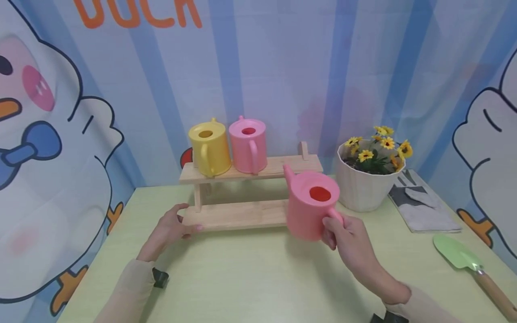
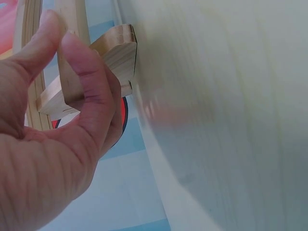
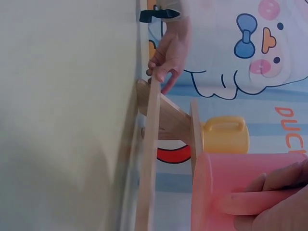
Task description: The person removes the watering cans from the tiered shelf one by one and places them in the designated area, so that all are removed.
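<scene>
My right grip (image 1: 353, 242) is clamped on the handle (image 1: 337, 215) of a pink watering can (image 1: 302, 213), which I hold in front of the right end of the wooden stand's lower board (image 1: 238, 215). From my head I see its red inside and its spout pointing away from me; how high the base sits is hard to judge from there. The right wrist view settles that: the base shows apart from the lower board, and my fingers curl round the handle.

My left grip (image 1: 171, 226) pinches the left end of the lower board. The left wrist view shows my thumb and index finger on opposite faces of the wood, a detail the head view gives poorly.

On the upper board (image 1: 282, 166) stand a yellow can (image 1: 216, 152) and, just beside it, a second pink can (image 1: 242, 152), both upright. The right wrist view shows the yellow one, but the can I hold fills the space next to it.

Only from my head do I see the white flowerpot (image 1: 363, 193) with yellow flowers (image 1: 365, 155), the folded grey fabric (image 1: 428, 215) and the green trowel (image 1: 456, 252), all on the right of the worktop (image 1: 242, 278).
</scene>
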{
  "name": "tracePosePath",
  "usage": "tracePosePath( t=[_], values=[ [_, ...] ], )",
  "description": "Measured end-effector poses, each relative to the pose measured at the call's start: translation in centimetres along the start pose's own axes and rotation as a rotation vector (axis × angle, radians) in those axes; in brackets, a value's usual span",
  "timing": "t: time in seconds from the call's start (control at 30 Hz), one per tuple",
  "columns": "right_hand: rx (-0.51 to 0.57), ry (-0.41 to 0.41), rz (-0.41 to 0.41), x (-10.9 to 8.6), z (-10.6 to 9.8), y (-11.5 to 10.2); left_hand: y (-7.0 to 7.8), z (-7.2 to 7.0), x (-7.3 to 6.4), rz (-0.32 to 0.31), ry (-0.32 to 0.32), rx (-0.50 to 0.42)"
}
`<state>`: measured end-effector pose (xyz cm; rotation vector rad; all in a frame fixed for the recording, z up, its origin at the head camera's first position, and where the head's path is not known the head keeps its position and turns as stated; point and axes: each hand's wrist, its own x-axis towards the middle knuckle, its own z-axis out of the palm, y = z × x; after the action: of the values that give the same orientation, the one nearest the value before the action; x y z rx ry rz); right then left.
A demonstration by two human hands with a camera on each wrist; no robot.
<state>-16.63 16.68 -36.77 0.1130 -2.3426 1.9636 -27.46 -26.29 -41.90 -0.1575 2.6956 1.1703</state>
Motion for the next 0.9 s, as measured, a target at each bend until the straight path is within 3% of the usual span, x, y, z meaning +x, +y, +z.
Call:
tracePosePath(
  t=[0.4,0.9],
  values=[
    [-0.024,0.023,0.109,-2.6,0.3,1.9,0.2,0.0,-0.2,-0.01,-0.005,0.0],
    [-0.046,0.033,0.244,-4.1,0.7,4.4,0.0,0.0,-0.1,0.006,-0.012,-0.005]
  ],
)
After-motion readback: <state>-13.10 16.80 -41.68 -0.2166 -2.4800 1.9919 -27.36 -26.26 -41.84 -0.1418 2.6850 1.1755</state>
